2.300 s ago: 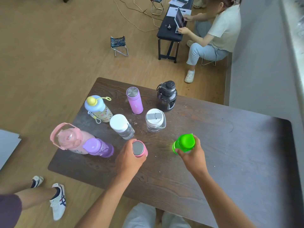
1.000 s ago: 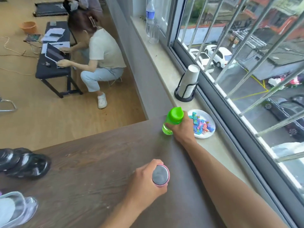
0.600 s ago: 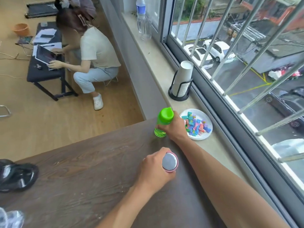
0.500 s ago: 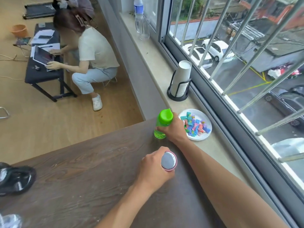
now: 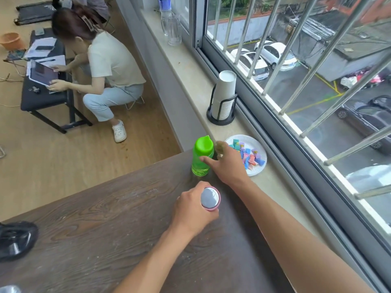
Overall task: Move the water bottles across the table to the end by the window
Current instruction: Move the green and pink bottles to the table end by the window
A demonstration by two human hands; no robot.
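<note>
The green water bottle (image 5: 202, 158) stands upright on the dark wooden table (image 5: 105, 218), at the far corner by the window sill. My right hand (image 5: 229, 163) is just to its right with the fingers spread; the index fingertip still rests on the bottle's side and the thumb is raised behind the cap. A pink bottle with a grey lid (image 5: 209, 198) stands a little nearer, in front of the green one. My left hand (image 5: 193, 210) is wrapped around it from the left.
A black bottle (image 5: 17, 240) lies at the table's left edge, and a clear one (image 5: 8, 289) shows at the bottom left. On the sill are a plate of coloured wrappers (image 5: 259, 149), a paper-cup holder (image 5: 224, 98) and clear bottles (image 5: 170, 20). A person (image 5: 110, 64) crouches by a bench.
Both bottles came from the cluster at the other end to the window end. My right hand's fingers have loosened from around the green bottle. The left hand still holds the pink bottle.
</note>
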